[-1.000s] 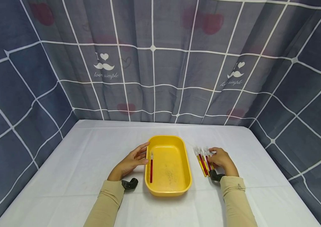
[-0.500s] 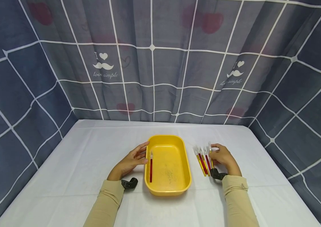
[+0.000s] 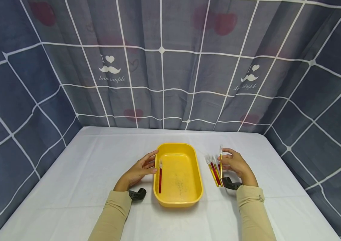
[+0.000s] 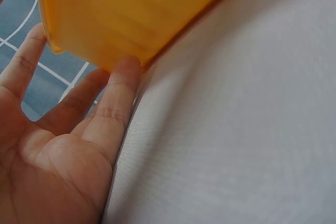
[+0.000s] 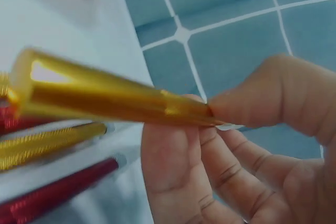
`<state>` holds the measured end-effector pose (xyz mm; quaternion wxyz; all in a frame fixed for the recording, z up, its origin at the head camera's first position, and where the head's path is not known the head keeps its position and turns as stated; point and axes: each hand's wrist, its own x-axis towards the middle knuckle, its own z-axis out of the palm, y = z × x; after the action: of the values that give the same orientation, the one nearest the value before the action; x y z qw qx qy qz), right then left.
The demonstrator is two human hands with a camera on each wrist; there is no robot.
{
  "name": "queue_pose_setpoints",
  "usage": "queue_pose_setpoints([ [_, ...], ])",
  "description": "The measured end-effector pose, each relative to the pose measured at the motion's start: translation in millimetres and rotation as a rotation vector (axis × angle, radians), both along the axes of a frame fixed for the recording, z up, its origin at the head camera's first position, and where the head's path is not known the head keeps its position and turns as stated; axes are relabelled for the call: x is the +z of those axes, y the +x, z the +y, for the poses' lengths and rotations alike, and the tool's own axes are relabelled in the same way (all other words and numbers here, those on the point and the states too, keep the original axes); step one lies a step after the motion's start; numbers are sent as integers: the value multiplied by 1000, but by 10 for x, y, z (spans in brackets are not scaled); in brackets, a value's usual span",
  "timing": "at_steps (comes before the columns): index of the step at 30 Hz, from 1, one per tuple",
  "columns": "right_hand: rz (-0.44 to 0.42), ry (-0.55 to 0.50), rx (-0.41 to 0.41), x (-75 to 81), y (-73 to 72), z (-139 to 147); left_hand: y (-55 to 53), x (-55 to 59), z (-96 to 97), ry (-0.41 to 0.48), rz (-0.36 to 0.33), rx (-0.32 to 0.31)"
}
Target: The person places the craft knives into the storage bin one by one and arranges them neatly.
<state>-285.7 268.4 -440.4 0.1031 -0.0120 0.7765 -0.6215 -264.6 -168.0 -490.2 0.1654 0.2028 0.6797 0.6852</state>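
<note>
My right hand [image 3: 237, 166] pinches a gold craft knife [image 3: 221, 158] between thumb and fingers, its clear-capped end pointing away from me. In the right wrist view, the shiny gold handle [image 5: 94, 93] slants toward the camera, above other knives. Just left of that hand, several red and gold craft knives [image 3: 214, 172] with clear caps lie side by side on the cloth. My left hand [image 3: 140, 172] rests its extended fingers against the left side of a yellow tray [image 3: 200, 177]. Inside the tray, along its left wall, lies one red craft knife [image 3: 160, 180].
A white cloth covers the table [image 3: 98, 160]. Grey checked curtains [image 3: 176, 73] rise behind it and at both sides. Dark wrist-worn devices sit on the left wrist [image 3: 138, 194] and the right wrist [image 3: 231, 184].
My right hand has picked the gold craft knife from the right end of the row and raised it, shifting it slightly away from me. The left hand and tray have stayed put.
</note>
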Motion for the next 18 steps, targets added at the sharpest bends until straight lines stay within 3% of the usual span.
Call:
queue_pose_setpoints([
  [9, 27, -74, 68, 67, 28, -50, -2, 5, 8, -4, -4, 5],
  [18, 10, -92, 35, 90, -16, -130, -10, 1, 7, -6, -11, 4],
])
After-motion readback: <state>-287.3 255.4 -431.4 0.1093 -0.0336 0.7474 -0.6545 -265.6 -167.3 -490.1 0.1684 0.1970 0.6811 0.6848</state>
